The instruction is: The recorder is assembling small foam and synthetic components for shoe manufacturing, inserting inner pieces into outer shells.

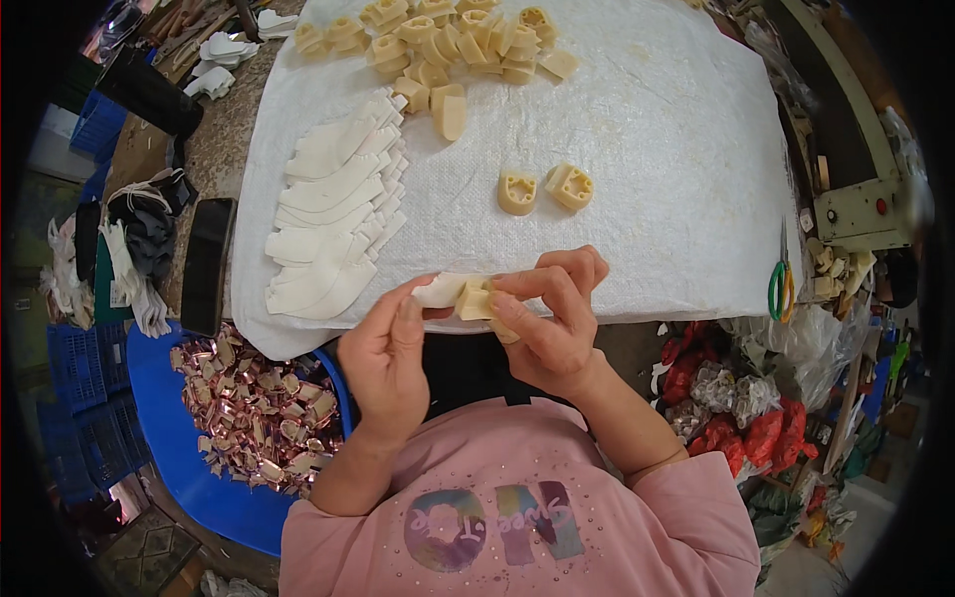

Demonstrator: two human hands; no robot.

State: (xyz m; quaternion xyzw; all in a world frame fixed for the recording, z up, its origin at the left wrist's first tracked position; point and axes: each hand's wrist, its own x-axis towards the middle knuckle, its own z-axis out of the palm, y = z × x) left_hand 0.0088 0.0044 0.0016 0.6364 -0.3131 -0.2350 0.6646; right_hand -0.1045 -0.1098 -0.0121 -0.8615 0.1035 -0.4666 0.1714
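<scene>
Just over the near edge of the table, my left hand pinches a curved white cover piece between thumb and fingers. My right hand grips a beige shoe heel block by its right side, and the white piece meets the block's left side. Two more heel blocks, a left one and a right one, lie beyond my hands with hollow ends showing. Fanned, overlapping white cover pieces lie to the left. At the far side is a heap of beige heel blocks.
A white woven sheet covers the table. Below its left edge, a blue tub holds shiny pinkish pieces. A dark phone lies at the left. Scissors are at the right edge, with red plastic bags lower down.
</scene>
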